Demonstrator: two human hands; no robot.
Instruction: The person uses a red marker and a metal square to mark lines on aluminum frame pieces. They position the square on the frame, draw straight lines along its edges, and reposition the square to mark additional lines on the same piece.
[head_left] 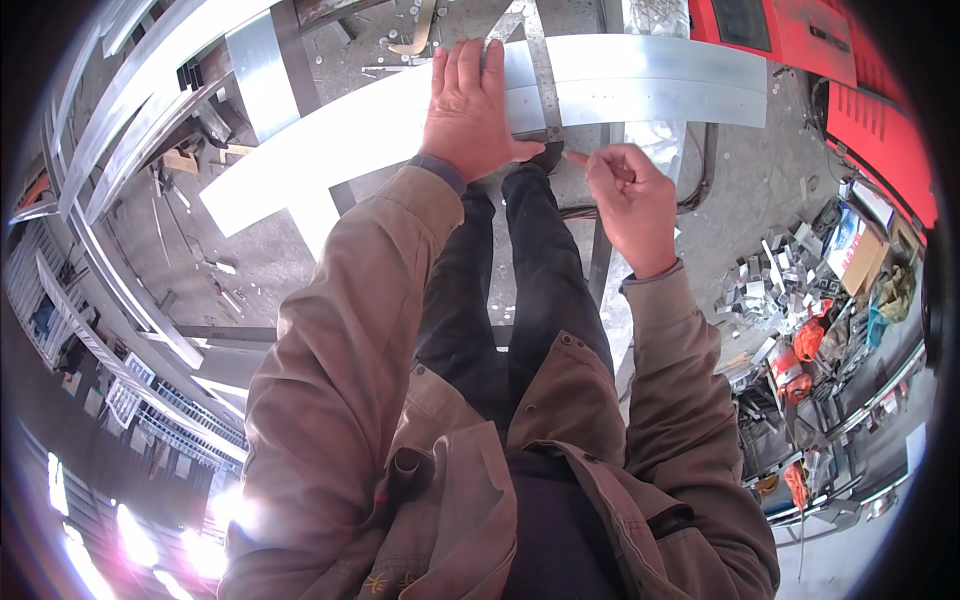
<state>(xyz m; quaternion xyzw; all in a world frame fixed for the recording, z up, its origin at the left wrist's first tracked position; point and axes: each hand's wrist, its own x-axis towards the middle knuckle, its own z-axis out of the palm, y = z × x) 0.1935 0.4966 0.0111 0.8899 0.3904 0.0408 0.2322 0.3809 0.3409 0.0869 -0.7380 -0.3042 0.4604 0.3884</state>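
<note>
A long, pale metal strip point(660, 88) lies crosswise in front of me, with a lengthwise line along it. Across it rests a metal set square point(541, 70), its legs meeting at the far side. My left hand point(468, 110) lies flat on the strip beside the square, fingers stretched forward and thumb out toward the square's near end. My right hand point(635, 205) is closed just short of the strip's near edge. From its fingers a thin, pencil-like stick point(577, 158) points left toward the square's near end; its exact kind is unclear.
Red machine housings point(870, 130) stand at the far right. Metal offcuts point(775, 280) are heaped on the floor below them, beside a cardboard box point(865, 255). Long metal profiles point(125, 250) run along the left. A curved tan piece point(415, 28) lies beyond the strip.
</note>
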